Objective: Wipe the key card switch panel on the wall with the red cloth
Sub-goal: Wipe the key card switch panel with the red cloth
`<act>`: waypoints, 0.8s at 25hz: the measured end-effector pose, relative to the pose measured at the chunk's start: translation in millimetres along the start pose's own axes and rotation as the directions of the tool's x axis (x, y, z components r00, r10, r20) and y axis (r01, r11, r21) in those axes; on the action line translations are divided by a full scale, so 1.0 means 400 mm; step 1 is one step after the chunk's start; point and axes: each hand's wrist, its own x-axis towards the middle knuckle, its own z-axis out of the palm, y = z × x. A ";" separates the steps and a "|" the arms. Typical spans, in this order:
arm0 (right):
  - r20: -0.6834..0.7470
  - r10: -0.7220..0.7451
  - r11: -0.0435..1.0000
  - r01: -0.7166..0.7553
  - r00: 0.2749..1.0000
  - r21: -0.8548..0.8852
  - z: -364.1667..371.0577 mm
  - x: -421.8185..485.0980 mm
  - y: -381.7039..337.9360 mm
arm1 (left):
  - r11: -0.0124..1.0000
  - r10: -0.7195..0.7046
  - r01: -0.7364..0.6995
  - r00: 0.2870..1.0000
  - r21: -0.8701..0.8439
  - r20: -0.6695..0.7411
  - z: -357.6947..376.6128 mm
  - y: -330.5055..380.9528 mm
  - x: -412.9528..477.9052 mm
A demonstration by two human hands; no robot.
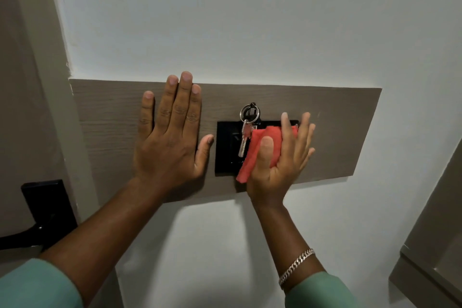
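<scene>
The black key card switch panel (227, 147) is set into a grey-brown wooden board (337, 132) on the white wall. A key ring with a silver key (243, 142) hangs from the panel's top slot. My right hand (280, 157) presses the red cloth (255, 150) flat against the panel's right half, thumb on the cloth, fingers spread over it. My left hand (172, 132) lies flat and open on the board just left of the panel, its thumb close to the panel's edge. The panel's right part is hidden by cloth and hand.
A black door handle plate (47, 205) sits on the door at the lower left, beside the door frame (57, 107). A grey-brown cabinet or ledge (430, 257) juts in at the lower right. White wall (250, 20) spreads above and below the board.
</scene>
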 end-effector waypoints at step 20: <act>0.503 -0.617 0.675 0.736 0.605 -0.058 -0.112 0.109 0.152 | 0.017 -0.484 0.759 0.576 -0.651 0.659 -0.152 0.377 -0.107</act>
